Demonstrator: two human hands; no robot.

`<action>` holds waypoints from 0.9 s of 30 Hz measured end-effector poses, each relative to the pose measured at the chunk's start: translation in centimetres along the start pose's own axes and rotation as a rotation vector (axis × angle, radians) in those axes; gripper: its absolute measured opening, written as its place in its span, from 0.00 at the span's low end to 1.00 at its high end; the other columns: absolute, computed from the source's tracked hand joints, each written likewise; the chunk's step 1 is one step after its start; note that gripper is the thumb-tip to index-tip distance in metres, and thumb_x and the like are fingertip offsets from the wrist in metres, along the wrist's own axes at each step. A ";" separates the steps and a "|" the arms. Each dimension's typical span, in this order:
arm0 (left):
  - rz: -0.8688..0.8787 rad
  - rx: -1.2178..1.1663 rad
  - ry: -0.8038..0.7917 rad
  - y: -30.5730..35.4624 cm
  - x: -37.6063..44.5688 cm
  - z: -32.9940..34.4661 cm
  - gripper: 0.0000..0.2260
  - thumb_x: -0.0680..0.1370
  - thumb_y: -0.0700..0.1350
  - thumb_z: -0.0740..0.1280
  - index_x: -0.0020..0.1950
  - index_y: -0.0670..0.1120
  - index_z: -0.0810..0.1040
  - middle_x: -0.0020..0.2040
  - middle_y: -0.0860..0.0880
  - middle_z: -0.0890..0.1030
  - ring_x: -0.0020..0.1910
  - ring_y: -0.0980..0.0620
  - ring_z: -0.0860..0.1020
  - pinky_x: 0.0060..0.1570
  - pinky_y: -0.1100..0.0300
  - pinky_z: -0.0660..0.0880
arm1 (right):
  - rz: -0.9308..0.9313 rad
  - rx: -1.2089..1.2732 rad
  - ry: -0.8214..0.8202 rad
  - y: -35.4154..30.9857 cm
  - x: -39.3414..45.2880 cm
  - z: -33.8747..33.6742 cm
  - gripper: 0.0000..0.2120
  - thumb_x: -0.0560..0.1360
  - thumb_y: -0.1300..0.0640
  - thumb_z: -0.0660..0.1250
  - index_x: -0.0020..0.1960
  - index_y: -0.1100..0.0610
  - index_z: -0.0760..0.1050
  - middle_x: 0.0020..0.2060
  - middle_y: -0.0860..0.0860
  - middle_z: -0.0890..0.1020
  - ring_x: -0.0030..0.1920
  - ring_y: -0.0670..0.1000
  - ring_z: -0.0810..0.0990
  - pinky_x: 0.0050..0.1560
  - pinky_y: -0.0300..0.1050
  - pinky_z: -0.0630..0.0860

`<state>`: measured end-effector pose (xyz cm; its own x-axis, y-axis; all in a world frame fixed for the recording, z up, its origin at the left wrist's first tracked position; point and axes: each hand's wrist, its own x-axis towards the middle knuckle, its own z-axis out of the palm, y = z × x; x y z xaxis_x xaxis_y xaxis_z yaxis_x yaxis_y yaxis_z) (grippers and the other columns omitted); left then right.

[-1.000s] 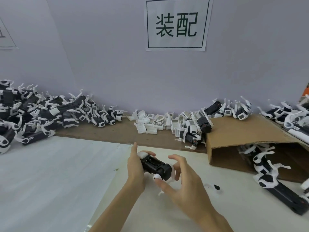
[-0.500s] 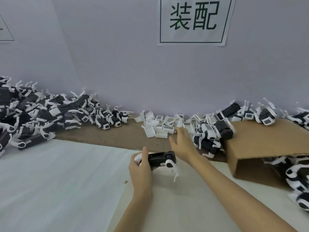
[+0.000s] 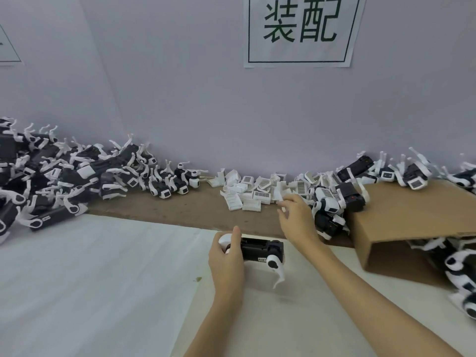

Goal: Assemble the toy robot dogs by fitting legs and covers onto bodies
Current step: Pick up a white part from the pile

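Observation:
My left hand (image 3: pixel 226 264) grips one end of a black toy dog body (image 3: pixel 260 251) just above the table, thumb on top. A white leg (image 3: pixel 275 269) hangs from the body's right end. My right hand (image 3: pixel 296 217) is stretched out to the pile of white covers (image 3: pixel 252 194) at the back, and its fingertips pinch a small white cover (image 3: pixel 280 199) at the pile's right edge.
A heap of assembled black-and-white dogs (image 3: pixel 51 176) fills the back left. More dogs (image 3: pixel 334 202) lie right of the covers and on an overturned cardboard box (image 3: pixel 412 217). Others (image 3: pixel 461 274) spill out at the far right. White foam sheet (image 3: pixel 90 279) covers the near table.
My right hand left the dog body, reached back to the cover pile and closed its fingertips on a cover. My left hand kept hold of the body, now turned level.

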<state>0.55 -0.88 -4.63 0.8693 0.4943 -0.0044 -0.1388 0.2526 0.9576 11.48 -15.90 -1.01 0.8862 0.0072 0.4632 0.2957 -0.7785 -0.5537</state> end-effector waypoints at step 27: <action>0.090 0.253 -0.531 2.6 -6.1 1.6 0.21 0.88 0.58 0.58 0.55 0.39 0.72 0.38 0.42 0.71 0.40 0.46 0.69 0.47 0.50 0.67 | 0.716 1.756 -0.178 4.5 -14.5 -12.8 0.17 0.77 0.68 0.66 0.64 0.73 0.77 0.62 0.67 0.82 0.65 0.53 0.82 0.46 0.35 0.83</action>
<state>-4.31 -4.55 -1.63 0.9868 0.0044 0.1621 -0.1620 -0.0091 0.9867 -4.59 -27.54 -1.28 0.9765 0.1621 -0.1422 -0.2155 0.7600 -0.6131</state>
